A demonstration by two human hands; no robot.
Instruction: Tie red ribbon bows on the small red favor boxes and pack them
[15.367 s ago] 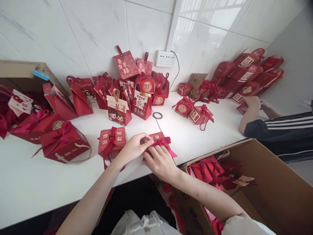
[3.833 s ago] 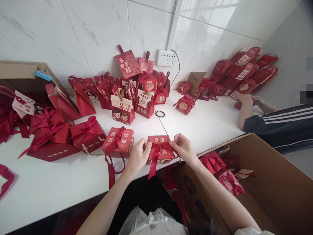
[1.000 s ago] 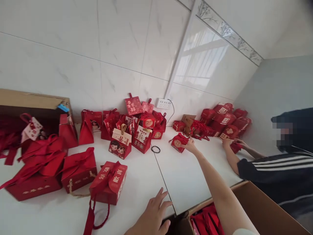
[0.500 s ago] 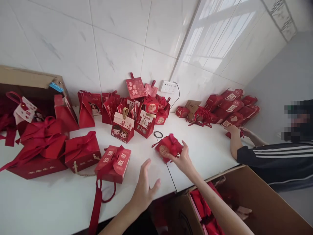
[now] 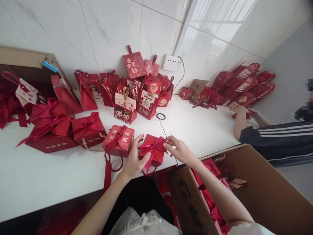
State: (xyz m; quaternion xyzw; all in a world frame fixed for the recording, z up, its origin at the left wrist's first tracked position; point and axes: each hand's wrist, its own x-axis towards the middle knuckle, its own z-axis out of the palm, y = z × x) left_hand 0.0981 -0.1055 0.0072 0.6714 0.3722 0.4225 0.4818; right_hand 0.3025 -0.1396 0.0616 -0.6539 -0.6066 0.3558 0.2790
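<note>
both forearms are bare from wrist to above the elbow. the left hand and right hand wear no gloves, rings or watch. a white sleeve, perhaps a t-shirt's, shows at the right shoulder.
</note>
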